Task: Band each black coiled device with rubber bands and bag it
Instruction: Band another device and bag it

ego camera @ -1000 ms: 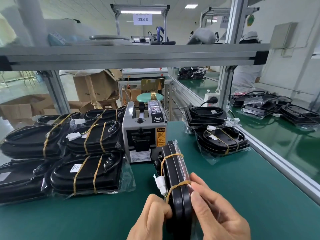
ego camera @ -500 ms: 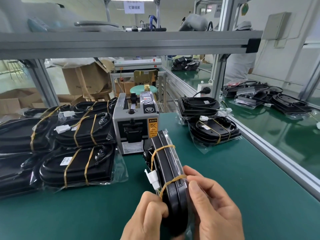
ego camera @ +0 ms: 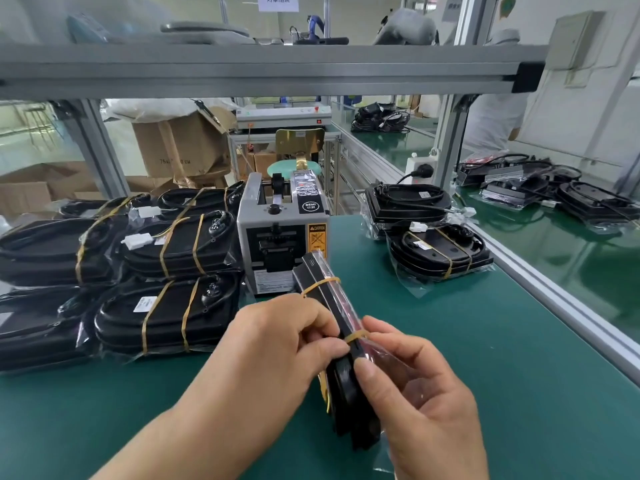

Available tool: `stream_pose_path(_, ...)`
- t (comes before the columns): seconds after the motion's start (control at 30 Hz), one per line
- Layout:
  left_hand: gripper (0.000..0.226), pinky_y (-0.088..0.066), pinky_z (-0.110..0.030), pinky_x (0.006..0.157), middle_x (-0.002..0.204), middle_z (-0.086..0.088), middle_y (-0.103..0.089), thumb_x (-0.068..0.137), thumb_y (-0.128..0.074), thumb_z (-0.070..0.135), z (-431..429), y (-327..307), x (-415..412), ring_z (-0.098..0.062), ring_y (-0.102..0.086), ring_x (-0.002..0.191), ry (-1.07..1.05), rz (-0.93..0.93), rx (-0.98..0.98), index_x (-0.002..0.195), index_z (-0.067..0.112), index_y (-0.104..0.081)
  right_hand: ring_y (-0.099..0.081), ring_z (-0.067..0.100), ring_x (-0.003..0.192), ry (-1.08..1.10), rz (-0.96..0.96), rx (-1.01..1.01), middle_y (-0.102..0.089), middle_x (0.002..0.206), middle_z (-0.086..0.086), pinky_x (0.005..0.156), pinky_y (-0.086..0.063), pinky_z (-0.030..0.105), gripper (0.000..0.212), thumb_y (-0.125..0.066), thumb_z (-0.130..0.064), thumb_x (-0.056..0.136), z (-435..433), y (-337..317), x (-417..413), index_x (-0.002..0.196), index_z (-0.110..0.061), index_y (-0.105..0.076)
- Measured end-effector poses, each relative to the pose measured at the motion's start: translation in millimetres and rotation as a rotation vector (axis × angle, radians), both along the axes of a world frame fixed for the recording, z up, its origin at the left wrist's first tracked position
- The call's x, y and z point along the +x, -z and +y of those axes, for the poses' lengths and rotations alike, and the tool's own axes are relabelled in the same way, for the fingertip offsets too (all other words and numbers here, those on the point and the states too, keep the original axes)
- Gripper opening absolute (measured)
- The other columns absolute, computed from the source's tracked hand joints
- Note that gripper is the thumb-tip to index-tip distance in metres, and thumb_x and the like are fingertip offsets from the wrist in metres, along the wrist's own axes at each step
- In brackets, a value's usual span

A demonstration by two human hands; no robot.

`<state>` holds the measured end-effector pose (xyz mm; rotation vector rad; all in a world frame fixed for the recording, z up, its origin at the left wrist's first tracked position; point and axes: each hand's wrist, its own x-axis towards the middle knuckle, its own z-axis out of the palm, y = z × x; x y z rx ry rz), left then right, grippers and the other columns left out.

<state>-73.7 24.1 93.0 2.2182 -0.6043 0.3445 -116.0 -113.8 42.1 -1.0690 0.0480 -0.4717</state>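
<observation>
The left hand and right hand are both pinching the black coiled device, standing on edge over the bench, a clear bag lying against it. Other banded devices are lying inside their own bags at left

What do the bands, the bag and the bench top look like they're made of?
Bands: tan rubber, matte; they stretch tight round the black device. Bag: thin clear plastic film, glossy, creased. Bench top: green mat, probably rubber or vinyl, dull sheen; can't tell which.
</observation>
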Motion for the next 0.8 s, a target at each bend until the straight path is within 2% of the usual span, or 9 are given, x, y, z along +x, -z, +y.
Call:
stream_pose_path(0.1,0.013,-0.041,-0.013,0.057,0.075,0.025,-0.060,0.083,-0.072,0.031,-1,-10,1,0.001,-0.055,0.064,-0.006,-0.050,0.137,0.073,0.029,-0.063,-0.075,0.025,0.089,-0.013,0.006,-0.049,-0.074,0.111,0.007,0.076,-0.061,0.031,0.016,-0.074,-0.006,0.057,-1,1,-2,0.073,-0.005,-0.071)
stream_pose_path(0.27,0.020,-0.049,-0.040,0.058,0.066,0.007,-0.055,0.083,-0.059,0.031,-9,-13,12,-0.012,-0.054,0.059,-0.159,-0.214,0.234,0.067,0.021,-0.054,-0.075,0.017,0.087,-0.002,0.012,-0.134,-0.075,0.109,-0.004,0.068,-0.055,0.016,0.005,-0.073,-0.011,0.062,3,-3,-2,0.067,-0.010,-0.072)
stream_pose_path(0.37,0.018,-0.048,-0.039,0.056,0.066,0.008,-0.053,0.084,-0.060,0.029,-11,-6,19,-0.012,-0.053,0.059,-0.191,-0.256,0.220,0.068,0.022,-0.053,-0.074,0.015,0.092,-0.008,0.029,-0.127,-0.075,0.111,-0.007,0.073,-0.056,0.018,0.003,-0.074,-0.011,0.064,2,-3,3,0.066,-0.011,-0.072)
stream_pose_path(0.43,0.016,-0.046,-0.027,0.054,0.067,0.007,-0.057,0.085,-0.065,0.028,-8,-1,21,-0.009,-0.053,0.059,-0.103,-0.157,0.136,0.071,0.025,-0.058,-0.074,0.011,0.092,0.040,0.026,-0.097,-0.075,0.110,-0.006,0.072,-0.055,0.016,0.006,-0.073,-0.005,0.066,-1,-2,6,0.063,-0.011,-0.071)
stream_pose_path(0.5,0.011,-0.045,-0.019,0.056,0.068,0.007,-0.065,0.086,-0.070,0.028,-4,0,25,-0.004,-0.056,0.057,0.016,0.116,-0.035,0.076,0.028,-0.065,-0.075,0.010,0.082,0.082,0.037,-0.048,-0.076,0.107,-0.004,0.065,-0.054,0.014,0.005,-0.073,-0.007,0.061,-1,0,7,0.061,-0.009,-0.069)
stream_pose_path(0.57,0.006,-0.050,-0.030,0.063,0.068,0.002,-0.069,0.082,-0.071,0.034,1,-1,31,-0.013,-0.061,0.061,0.103,0.319,-0.121,0.079,0.029,-0.069,-0.075,0.014,0.076,0.117,0.068,0.009,-0.077,0.103,0.000,0.060,-0.054,0.015,0.009,-0.074,-0.015,0.056,1,-1,9,0.059,-0.009,-0.068)
stream_pose_path(0.63,0.014,-0.051,-0.034,0.065,0.068,0.001,-0.070,0.074,-0.069,0.043,3,-2,33,-0.019,-0.063,0.064,0.125,0.367,-0.136,0.079,0.030,-0.071,-0.075,0.016,0.077,0.144,0.092,0.091,-0.077,0.098,0.004,0.058,-0.055,0.017,0.008,-0.072,-0.017,0.059,2,0,12,0.058,-0.012,-0.065)
stream_pose_path(0.73,0.026,-0.049,-0.024,0.054,0.063,0.005,-0.068,0.071,-0.066,0.056,7,-1,41,-0.013,-0.061,0.057,0.009,0.338,-0.205,0.077,0.031,-0.071,-0.073,0.013,0.073,0.163,0.096,0.093,-0.077,0.096,0.006,0.057,-0.054,0.015,0.023,-0.067,-0.001,0.077,3,0,18,0.059,-0.014,-0.064)
stream_pose_path(0.8,0.021,-0.046,-0.017,0.049,0.057,0.006,-0.063,0.081,-0.071,0.044,10,0,62,-0.006,-0.055,0.050,-0.210,0.379,-0.438,0.072,0.024,-0.072,-0.073,0.011,0.071,0.182,0.102,0.057,-0.077,0.094,0.004,0.056,-0.053,0.013,0.028,-0.064,0.005,0.083,5,-1,18,0.061,-0.012,-0.064)
